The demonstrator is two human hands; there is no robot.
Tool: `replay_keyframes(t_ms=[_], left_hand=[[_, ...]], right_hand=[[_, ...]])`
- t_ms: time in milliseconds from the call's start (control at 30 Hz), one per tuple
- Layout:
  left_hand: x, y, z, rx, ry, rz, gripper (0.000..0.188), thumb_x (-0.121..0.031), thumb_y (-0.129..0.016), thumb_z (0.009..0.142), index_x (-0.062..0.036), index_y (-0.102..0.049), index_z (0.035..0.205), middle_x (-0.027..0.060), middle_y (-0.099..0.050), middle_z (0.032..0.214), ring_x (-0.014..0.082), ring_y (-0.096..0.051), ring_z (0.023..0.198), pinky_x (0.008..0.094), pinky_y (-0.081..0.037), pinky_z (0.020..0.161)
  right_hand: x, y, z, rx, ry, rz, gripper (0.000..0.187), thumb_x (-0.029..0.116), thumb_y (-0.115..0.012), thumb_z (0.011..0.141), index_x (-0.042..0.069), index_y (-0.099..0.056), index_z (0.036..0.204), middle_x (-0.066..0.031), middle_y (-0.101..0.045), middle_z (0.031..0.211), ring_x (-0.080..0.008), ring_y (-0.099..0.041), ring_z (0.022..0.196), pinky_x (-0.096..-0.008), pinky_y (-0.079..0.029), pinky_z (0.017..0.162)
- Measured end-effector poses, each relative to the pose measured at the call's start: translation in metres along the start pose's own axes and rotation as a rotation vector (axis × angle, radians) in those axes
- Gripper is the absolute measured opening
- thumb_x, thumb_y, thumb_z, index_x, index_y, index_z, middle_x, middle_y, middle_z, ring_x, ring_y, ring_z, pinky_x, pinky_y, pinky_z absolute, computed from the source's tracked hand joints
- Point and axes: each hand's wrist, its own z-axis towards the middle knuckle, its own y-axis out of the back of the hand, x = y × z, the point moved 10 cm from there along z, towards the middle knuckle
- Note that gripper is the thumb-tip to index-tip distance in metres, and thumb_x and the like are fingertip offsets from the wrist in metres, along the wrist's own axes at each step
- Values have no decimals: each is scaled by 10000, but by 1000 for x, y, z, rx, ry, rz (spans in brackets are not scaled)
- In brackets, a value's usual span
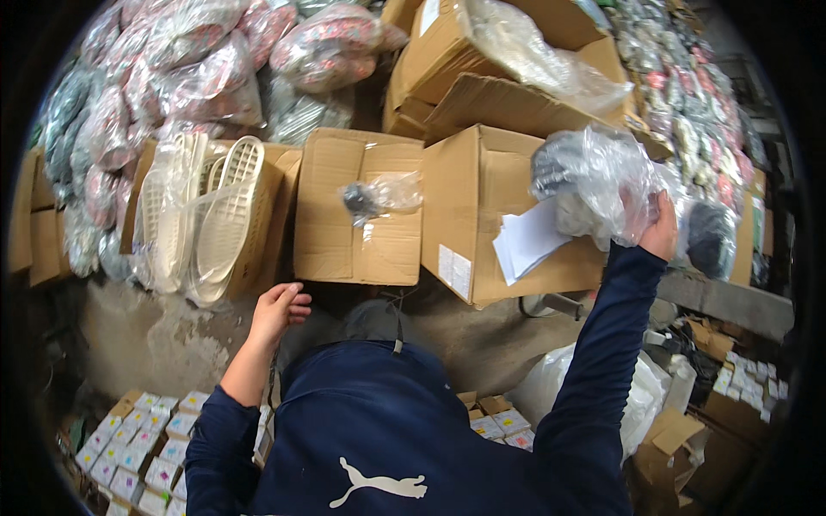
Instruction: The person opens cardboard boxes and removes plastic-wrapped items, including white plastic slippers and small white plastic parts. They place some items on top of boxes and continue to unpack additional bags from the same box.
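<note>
At the right, my right hand [661,228] is closed on a clear plastic bag [602,193]. Something dark grey and rounded shows through the bag's left end; its kind is not plain. The bag is over a cardboard box [508,172], beside some white paper sheets [529,241]. My left hand [280,311] is in the air just below the front edge of another cardboard box [357,254], fingers loosely curled and apart, holding nothing. On that box lies a small clear bag [383,193] with a dark item at one end.
Cream shoe soles [232,206] in clear plastic stand in a box at left. Bagged goods [189,69] are piled behind them, with more bags [688,112] heaped at far right. An open carton [499,60] holds clear plastic. Small white boxes [138,439] are stacked at lower left.
</note>
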Motion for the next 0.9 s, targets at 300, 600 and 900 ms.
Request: replay_keyframes(t_ms=[300,600,900], left_hand=[[-13,-60,9,-23,-22,247,357,-286,-538,1001,-12,-583,1225,84,-703,972,147,-661,783,275,-536,678],[-41,-137,39,95,-21,316,338,-292,-540,997,-3,-608,1158,97,-691,982,173,-666,797,284,-525,681],[-50,-117,44,43,-56,352,338,-289,-534,1002,-6,-605,1173,91,-686,988,162,-658,790,282,-526,674]], right_hand=[[126,59,-41,-453,557,-1429,262,230,-604,928,-5,-670,1021,-113,-676,843,-166,-611,813,-281,-496,715],[119,137,-64,-315,132,-778,211,159,-610,917,17,-655,766,6,-603,732,-79,-531,665,-230,-420,650],[-63,134,-66,-96,-172,-451,221,146,-650,928,-57,-679,1010,-48,-687,913,-84,-600,787,-222,-469,700]])
